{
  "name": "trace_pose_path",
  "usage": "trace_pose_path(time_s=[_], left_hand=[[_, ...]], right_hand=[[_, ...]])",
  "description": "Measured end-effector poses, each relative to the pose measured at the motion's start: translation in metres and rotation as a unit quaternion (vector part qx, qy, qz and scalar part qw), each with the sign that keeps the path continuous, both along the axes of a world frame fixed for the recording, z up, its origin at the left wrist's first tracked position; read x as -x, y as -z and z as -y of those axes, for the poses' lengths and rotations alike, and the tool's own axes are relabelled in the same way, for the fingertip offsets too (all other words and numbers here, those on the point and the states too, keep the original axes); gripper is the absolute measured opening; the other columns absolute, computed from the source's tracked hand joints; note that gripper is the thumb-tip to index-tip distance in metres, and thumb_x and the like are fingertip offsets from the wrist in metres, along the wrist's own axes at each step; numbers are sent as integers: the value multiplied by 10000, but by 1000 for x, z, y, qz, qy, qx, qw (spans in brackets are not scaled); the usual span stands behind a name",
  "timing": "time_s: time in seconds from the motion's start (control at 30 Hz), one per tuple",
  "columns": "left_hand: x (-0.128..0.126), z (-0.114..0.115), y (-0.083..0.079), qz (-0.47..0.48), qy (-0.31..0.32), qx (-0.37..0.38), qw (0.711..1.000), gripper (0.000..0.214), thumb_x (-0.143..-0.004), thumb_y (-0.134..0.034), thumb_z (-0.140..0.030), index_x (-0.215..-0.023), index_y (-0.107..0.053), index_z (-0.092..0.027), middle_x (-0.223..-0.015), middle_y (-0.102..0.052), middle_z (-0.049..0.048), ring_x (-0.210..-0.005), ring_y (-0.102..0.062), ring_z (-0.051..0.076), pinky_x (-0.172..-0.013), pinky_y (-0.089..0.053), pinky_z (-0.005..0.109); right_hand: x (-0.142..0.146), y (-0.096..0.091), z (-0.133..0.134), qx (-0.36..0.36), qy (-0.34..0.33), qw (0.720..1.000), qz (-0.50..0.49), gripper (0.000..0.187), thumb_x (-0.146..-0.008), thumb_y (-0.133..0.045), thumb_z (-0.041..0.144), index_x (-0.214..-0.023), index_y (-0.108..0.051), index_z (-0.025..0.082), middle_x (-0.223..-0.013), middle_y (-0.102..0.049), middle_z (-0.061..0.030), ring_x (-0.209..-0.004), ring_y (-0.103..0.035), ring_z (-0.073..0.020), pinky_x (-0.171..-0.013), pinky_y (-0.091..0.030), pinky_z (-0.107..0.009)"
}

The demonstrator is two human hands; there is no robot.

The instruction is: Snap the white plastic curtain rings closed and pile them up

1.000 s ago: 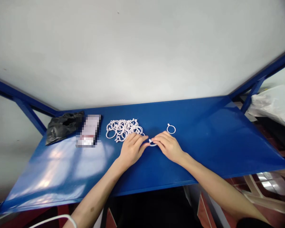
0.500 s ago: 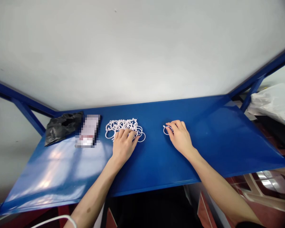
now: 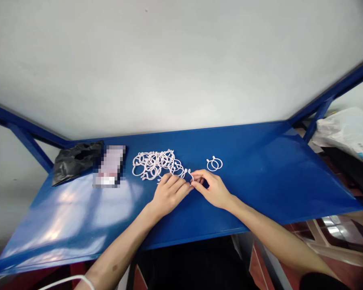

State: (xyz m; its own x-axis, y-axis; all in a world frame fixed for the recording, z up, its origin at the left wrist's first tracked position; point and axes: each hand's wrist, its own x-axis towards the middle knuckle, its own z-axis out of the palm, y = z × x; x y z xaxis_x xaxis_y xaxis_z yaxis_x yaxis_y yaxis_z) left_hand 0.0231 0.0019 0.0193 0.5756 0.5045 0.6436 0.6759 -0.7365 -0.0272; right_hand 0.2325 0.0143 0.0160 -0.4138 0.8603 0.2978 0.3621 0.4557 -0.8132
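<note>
On a blue shelf (image 3: 260,181) lies a heap of white plastic rings (image 3: 154,163). My left hand (image 3: 169,193) and my right hand (image 3: 213,189) meet in the middle, just right of the heap. Both pinch one white ring (image 3: 190,174) between their fingertips. Two white rings (image 3: 214,164) lie together on the shelf beyond my right hand, apart from the heap.
A crumpled black bag (image 3: 75,159) and a blurred flat packet (image 3: 109,167) lie at the shelf's left. A white plastic bag (image 3: 347,133) sits beyond the right end. A white wall stands behind; blue frame bars (image 3: 27,141) run at both sides.
My right hand put a ring down beside the lone ring at the right, then came back to the middle. My left hand drew a ring from the heap; both hands now pinch it.
</note>
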Motion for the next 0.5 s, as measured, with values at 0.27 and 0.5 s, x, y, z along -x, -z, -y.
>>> trace_pose_path(time_s=[0.27,0.5], left_hand=[[-1,-1,7,121,-44,36,991,178,-919,-719,-308,-1007,-622,-188,-902,-710,42,-818,-607,180,-765,-460,324],[4,-6,7,180,-19,196,964,93,-1010,-572,-273,-973,-626,-207,-865,-706,16,-801,-606,164,-759,-498,309]], right_hand=[[3,6,-2,-9,27,999,-29,119,-988,-601,259,-1094,-646,232,-890,-741,-8,-770,-720,-146,-708,-591,-264],[1,4,-2,-52,-4,998,-39,113,-991,-615,232,-1077,-690,236,-944,-746,-20,-819,-709,-146,-738,-576,-267]])
